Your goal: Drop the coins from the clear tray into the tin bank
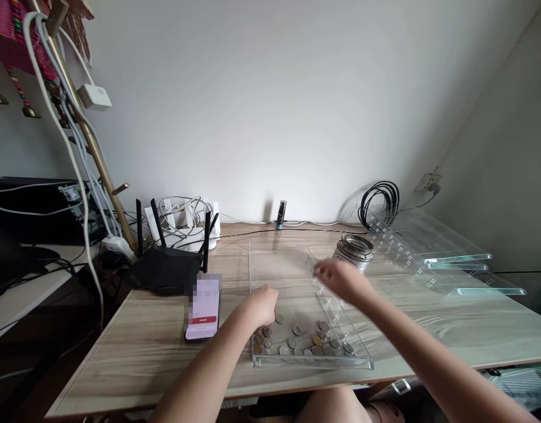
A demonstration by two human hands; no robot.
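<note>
A clear acrylic tray lies on the wooden table, with several coins scattered along its near edge. My left hand hangs over the coins at the tray's left side, fingers curled downward; what they hold, if anything, is hidden. My right hand hovers above the tray's right edge, blurred by motion, fingers pinched together toward the left. A silver tin jar stands open just behind my right hand.
A phone lies left of the tray, beside a black router with antennas and tangled white cables. Clear acrylic stands and a black cable coil sit at the right. A small dark bottle stands by the wall.
</note>
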